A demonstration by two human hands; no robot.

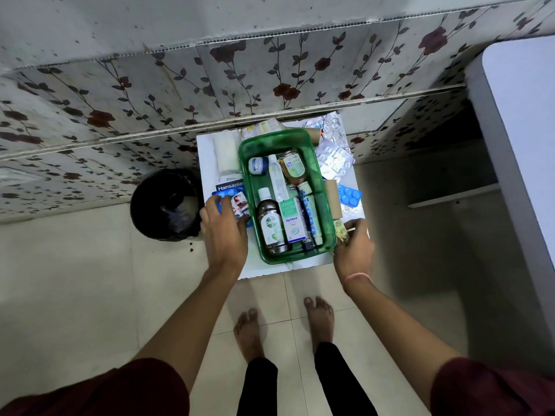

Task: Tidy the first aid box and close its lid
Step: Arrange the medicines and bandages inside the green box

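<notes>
My left hand (222,226) pinches blister packs (237,202) and my right hand (354,244) grips a crumpled wrapper (342,232), clearing clutter beside the green first aid box (326,205).

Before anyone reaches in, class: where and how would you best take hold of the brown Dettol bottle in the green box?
Probably by its white cap and neck. The Dettol bottle lies flat in the green box, cap pointing away, with the box wall on one side and the Optibex carton on the other. Come from above, pinch the neck, lift.

Bottles (271,225) lie in the box (327,232), bin (166,205) at its left
</notes>
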